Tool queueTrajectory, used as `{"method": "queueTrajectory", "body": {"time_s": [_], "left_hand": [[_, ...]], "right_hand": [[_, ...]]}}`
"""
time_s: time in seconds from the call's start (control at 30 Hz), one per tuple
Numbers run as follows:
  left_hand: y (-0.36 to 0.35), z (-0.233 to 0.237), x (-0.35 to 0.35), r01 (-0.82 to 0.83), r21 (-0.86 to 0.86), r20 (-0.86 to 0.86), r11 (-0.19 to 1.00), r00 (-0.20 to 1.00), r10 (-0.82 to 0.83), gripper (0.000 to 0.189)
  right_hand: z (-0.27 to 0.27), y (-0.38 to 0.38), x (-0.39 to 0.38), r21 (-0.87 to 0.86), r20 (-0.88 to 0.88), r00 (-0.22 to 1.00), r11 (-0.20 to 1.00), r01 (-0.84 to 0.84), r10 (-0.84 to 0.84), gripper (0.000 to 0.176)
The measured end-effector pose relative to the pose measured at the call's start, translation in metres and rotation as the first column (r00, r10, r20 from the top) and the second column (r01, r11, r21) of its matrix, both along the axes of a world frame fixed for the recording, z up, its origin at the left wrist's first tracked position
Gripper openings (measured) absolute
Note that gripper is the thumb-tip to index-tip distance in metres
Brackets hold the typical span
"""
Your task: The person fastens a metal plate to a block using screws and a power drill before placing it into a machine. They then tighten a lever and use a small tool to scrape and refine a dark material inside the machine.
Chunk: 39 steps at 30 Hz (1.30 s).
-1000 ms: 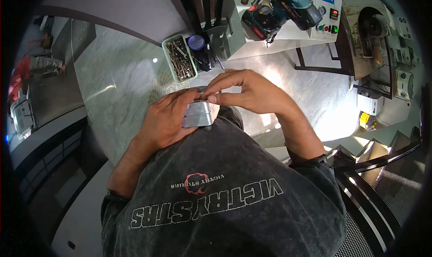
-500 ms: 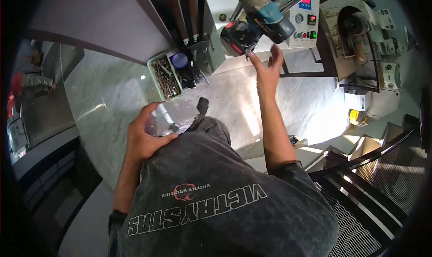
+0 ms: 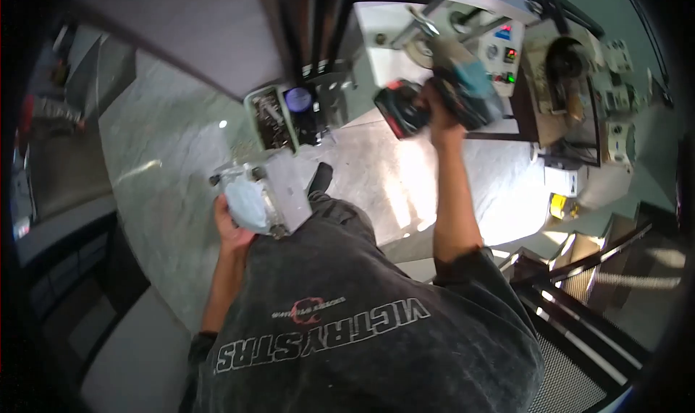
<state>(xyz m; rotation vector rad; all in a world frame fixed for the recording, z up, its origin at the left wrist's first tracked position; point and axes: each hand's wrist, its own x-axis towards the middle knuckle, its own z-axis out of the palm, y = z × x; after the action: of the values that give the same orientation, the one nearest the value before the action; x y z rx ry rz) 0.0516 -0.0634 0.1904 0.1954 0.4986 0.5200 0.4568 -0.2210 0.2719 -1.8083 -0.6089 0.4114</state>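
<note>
The grip of the right hand (image 3: 438,115) is closed round one teal cordless drill (image 3: 467,87) at one o'clock, in front of the white control cabinet (image 3: 384,33). The left hand (image 3: 230,225) clasps one grey metal housing (image 3: 275,192) at nine o'clock, above the knee. One green tray (image 3: 250,107) of screws (image 3: 271,120) sits on the floor at eleven o'clock, beside one blue-capped can (image 3: 298,99).

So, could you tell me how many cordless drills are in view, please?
1: a teal cordless drill with a black-and-red battery, gripped in the right hand near the white machine cabinet. The left hand holds a silvery metal block, no drill. Others may be hidden.
</note>
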Motion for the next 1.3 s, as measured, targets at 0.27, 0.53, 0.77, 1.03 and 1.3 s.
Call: {"method": "queueTrajectory", "body": {"time_s": [0.27, 0.53, 0.77, 1.03, 1.3], "left_hand": [[0.005, 0.032, 0.016, 0.180, -0.085, -0.064, 0.980, 0.980, -0.186, 0.057], [0.009, 0.105, 0.073, 0.542, 0.488, -0.602, 0.684, 0.777, -0.185, 0.071], [0.011, 0.121, 0.077, 0.645, 0.557, -0.703, 0.523, 0.702, -0.117, 0.064], [0.008, 0.119, 0.083, 0.645, 0.575, -0.708, 0.504, 0.700, -0.088, 0.062], [0.009, 0.118, 0.083, 0.804, 0.565, -0.825, 0.188, 0.556, 0.099, 0.069]], "right_hand": [[0.060, -0.061, -0.124, -0.086, -0.126, 0.990, 0.994, -0.072, 0.060, 0.036], [0.039, -0.074, -0.180, -0.394, 0.318, 0.777, 0.822, -0.412, 0.542, 0.045], [0.008, -0.079, -0.201, -0.404, 0.344, 0.782, 0.834, -0.376, 0.520, 0.042], [-0.001, -0.082, -0.201, -0.270, 0.498, 0.734, 0.887, -0.375, 0.462, 0.042], [0.047, -0.072, -0.195, -0.165, 0.069, 0.906, 0.901, -0.402, 0.417, 0.047]]}}
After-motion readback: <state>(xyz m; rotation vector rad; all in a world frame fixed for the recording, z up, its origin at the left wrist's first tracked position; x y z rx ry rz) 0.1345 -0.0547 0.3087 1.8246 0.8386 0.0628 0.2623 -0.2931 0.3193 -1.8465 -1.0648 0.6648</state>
